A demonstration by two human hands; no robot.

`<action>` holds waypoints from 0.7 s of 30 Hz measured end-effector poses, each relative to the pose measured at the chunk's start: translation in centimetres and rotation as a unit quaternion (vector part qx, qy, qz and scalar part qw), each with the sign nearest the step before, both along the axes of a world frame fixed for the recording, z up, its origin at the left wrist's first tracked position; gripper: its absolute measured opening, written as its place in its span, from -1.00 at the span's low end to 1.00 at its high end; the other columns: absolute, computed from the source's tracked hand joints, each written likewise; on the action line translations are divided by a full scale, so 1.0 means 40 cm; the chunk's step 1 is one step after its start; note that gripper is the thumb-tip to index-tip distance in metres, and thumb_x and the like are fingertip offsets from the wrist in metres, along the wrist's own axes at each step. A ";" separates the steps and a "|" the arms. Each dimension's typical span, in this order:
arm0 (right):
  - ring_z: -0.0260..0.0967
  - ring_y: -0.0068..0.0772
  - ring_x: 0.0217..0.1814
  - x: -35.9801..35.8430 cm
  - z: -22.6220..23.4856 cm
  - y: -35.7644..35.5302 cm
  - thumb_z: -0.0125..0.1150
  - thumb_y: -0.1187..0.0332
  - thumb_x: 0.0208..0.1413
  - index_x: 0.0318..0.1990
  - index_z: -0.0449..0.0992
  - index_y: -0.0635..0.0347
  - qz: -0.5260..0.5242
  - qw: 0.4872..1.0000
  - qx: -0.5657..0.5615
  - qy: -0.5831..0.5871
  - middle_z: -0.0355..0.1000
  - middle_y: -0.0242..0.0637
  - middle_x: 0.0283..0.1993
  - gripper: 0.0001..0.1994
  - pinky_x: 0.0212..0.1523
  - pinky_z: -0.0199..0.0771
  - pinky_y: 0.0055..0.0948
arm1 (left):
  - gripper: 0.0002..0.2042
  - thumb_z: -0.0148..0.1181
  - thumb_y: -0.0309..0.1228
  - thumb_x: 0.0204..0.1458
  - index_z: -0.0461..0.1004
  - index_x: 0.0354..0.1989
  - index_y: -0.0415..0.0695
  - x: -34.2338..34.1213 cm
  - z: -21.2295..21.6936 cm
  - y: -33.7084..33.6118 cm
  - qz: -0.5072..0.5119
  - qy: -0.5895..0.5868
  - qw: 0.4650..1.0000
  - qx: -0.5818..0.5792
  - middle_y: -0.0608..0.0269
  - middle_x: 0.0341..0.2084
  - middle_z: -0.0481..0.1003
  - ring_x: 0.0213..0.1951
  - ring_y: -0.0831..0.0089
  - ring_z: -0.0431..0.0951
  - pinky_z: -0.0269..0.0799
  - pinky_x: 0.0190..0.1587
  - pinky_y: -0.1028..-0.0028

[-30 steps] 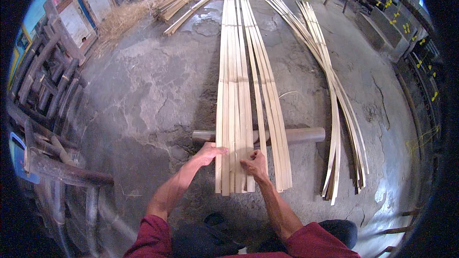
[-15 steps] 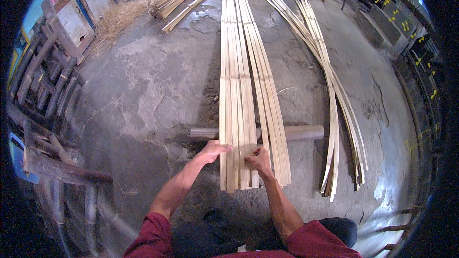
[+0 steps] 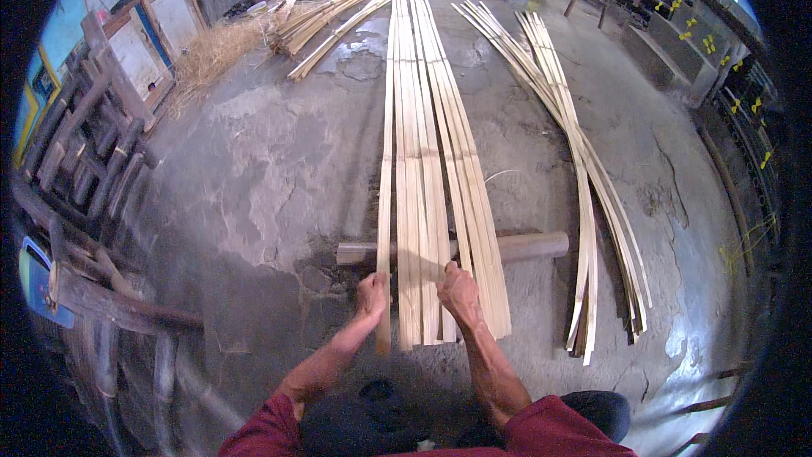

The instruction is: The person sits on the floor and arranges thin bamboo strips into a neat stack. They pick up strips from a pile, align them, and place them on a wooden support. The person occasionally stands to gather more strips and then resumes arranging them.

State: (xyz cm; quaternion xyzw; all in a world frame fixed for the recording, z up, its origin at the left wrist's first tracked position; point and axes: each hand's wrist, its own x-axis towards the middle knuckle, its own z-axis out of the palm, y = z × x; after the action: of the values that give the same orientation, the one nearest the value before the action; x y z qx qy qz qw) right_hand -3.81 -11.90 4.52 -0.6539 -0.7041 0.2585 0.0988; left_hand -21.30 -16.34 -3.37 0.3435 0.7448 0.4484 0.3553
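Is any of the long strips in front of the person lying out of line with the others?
Yes. The leftmost strip, under the left hand, lies slightly apart from the flat row of strips, with a thin gap of floor visible. The loose bundle to the right curves and fans out at its near end.

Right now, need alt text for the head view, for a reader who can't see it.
Both hands, left hand and right hand, grip the near ends of long pale bamboo strips laid side by side over a round wooden log on a grey concrete floor. Another loose bundle of thin strips lies to the right.
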 end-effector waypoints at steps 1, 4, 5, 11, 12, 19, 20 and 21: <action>0.35 0.03 -0.32 0.001 0.006 0.004 0.18 0.38 -0.24 -0.33 0.31 0.28 -0.004 1.000 -0.007 -0.001 0.38 0.02 -0.39 -0.72 -0.33 0.36 -0.17 | -0.67 -0.10 -0.21 0.01 0.38 -0.52 -0.27 0.006 -0.010 -0.011 -0.011 0.062 0.998 0.026 0.07 -0.75 0.29 -0.64 0.41 0.29 0.23 -0.50 0.35; 0.35 -0.01 -0.27 0.007 0.017 0.013 0.19 0.35 -0.23 -0.31 0.33 0.25 -0.003 1.000 -0.012 0.004 0.39 -0.02 -0.36 -0.71 -0.30 0.35 -0.19 | -0.67 -0.12 -0.23 0.02 0.30 -0.58 -0.29 0.029 -0.034 -0.045 -0.010 0.016 1.000 0.007 0.01 -0.72 0.28 -0.62 0.38 0.25 0.20 -0.48 0.34; 0.34 -0.02 -0.26 0.010 0.017 0.014 0.19 0.35 -0.23 -0.31 0.34 0.24 -0.007 1.000 -0.010 0.010 0.39 -0.03 -0.36 -0.71 -0.29 0.34 -0.19 | -0.67 -0.12 -0.24 0.02 0.28 -0.59 -0.29 0.040 -0.040 -0.051 -0.002 0.015 1.000 -0.004 0.02 -0.71 0.28 -0.61 0.39 0.24 0.20 -0.47 0.35; 0.34 -0.06 -0.23 0.017 0.005 0.022 0.21 0.31 -0.23 -0.29 0.36 0.22 0.005 0.999 -0.002 0.033 0.38 -0.06 -0.32 -0.69 -0.26 0.33 -0.22 | -0.74 -0.08 -0.28 -0.02 0.35 -0.51 -0.27 0.057 -0.049 -0.059 0.028 0.010 0.999 0.040 0.04 -0.65 0.35 -0.57 0.37 0.28 0.25 -0.42 0.38; 0.34 -0.07 -0.23 0.017 0.003 0.024 0.21 0.31 -0.23 -0.29 0.36 0.22 0.011 0.999 0.004 0.030 0.38 -0.07 -0.32 -0.69 -0.26 0.33 -0.23 | -0.75 -0.07 -0.29 -0.02 0.38 -0.49 -0.27 0.043 -0.045 -0.048 0.024 0.075 0.997 -0.007 0.05 -0.63 0.37 -0.56 0.35 0.30 0.27 -0.40 0.38; 0.33 -0.10 -0.20 0.018 0.009 0.023 0.19 0.29 -0.22 -0.25 0.37 0.22 0.010 0.998 0.016 0.060 0.38 -0.08 -0.27 -0.67 -0.20 0.32 -0.25 | -0.65 0.01 -0.41 -0.09 0.26 -0.08 -0.23 0.002 0.006 0.068 0.020 0.100 0.992 0.074 0.00 -0.44 0.41 -0.43 0.27 0.42 0.31 -0.31 0.35; 0.33 -0.10 -0.20 0.018 0.011 0.020 0.18 0.29 -0.22 -0.24 0.37 0.22 0.013 0.997 0.025 0.067 0.37 -0.08 -0.26 -0.66 -0.20 0.32 -0.25 | -0.60 0.02 -0.43 -0.10 0.22 -0.03 -0.22 0.004 0.014 0.069 -0.003 0.094 0.993 0.064 -0.02 -0.41 0.41 -0.42 0.26 0.43 0.31 -0.30 0.35; 0.33 -0.10 -0.20 0.019 0.013 0.018 0.18 0.28 -0.21 -0.24 0.37 0.22 0.015 0.997 0.033 0.062 0.37 -0.08 -0.25 -0.66 -0.19 0.32 -0.25 | -0.55 0.03 -0.45 -0.11 0.17 0.03 -0.20 0.006 0.021 0.063 -0.018 0.086 0.995 0.050 -0.04 -0.38 0.41 -0.41 0.26 0.43 0.31 -0.29 0.34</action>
State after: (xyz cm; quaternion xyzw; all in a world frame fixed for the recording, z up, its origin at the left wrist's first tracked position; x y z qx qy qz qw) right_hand -3.06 -11.16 5.02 -0.6223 -0.7145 0.2765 0.1604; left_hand -21.05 -13.81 -2.53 0.4111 0.7434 0.4472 0.2801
